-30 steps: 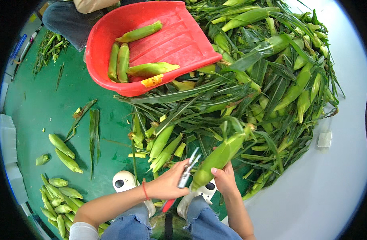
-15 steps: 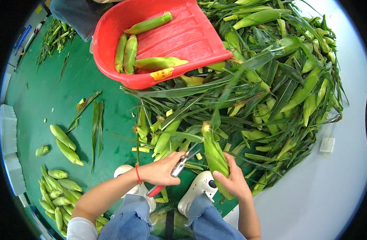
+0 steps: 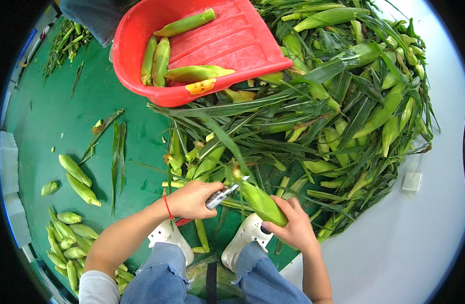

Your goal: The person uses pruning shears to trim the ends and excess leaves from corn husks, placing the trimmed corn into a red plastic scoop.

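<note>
- Gripping a corn ear [image 3: 262,202], the right hand [image 3: 293,228] is closed round its lower end.
- Left hand [image 3: 192,199] fisted on a knife [image 3: 223,193], blade touching the ear's tip.

A red plastic bin [image 3: 232,40] lies tilted on a big heap of unhusked corn [image 3: 344,111], holding four green ears [image 3: 161,58]. On the green floor [image 3: 65,116], trimmed cobs [image 3: 73,223] cluster left, near loose husk strips [image 3: 117,152]. White clogs [image 3: 247,235] stand below.
</note>
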Demonstrator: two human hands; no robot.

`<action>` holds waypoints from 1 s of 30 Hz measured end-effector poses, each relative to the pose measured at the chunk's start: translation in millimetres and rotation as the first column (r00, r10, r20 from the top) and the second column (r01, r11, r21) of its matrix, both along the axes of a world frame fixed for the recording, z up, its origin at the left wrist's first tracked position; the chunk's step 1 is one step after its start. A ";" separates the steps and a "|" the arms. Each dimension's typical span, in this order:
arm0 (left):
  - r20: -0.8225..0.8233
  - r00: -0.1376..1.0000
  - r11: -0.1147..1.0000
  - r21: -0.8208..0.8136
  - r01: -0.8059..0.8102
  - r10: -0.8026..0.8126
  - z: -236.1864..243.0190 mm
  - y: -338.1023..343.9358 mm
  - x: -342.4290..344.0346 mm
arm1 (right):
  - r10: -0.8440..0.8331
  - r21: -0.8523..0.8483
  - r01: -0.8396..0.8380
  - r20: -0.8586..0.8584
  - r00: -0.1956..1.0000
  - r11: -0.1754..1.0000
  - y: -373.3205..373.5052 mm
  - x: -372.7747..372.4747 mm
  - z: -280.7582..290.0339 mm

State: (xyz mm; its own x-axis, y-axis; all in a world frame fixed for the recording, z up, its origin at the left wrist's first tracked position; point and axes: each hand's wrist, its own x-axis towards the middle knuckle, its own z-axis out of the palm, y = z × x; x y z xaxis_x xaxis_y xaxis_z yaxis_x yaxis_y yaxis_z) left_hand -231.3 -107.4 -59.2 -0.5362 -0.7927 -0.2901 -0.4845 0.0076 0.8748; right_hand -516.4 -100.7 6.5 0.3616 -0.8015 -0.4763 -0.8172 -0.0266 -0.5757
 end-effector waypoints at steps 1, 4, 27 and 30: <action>0.045 0.996 0.996 -0.038 -0.079 0.081 -9.6 4.8 2.3 | -0.010 0.084 0.001 0.111 0.994 0.996 -2.7 -5.6 -8.2; -0.059 0.965 0.935 0.269 -0.230 0.254 -20.9 19.8 2.7 | -0.647 0.687 0.168 0.532 0.547 0.707 10.5 -9.3 -34.3; -0.290 0.800 0.464 0.886 0.017 0.525 10.7 33.3 -27.4 | -0.216 0.041 0.290 0.767 0.604 0.956 26.6 -1.3 -80.7; -0.267 0.878 0.890 0.344 -0.299 0.398 18.1 52.1 -46.0 | -0.340 0.152 0.355 0.755 0.561 0.922 34.8 12.2 -82.2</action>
State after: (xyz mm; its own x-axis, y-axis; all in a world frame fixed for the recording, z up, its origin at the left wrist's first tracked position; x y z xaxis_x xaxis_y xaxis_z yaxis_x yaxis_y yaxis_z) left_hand -277.3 -55.2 -41.1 -0.3424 -0.8545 -0.3906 -0.0999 -0.3802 0.9195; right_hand -504.2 -65.9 -75.7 0.2742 -0.9494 -0.1529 -0.0373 0.1484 -0.9882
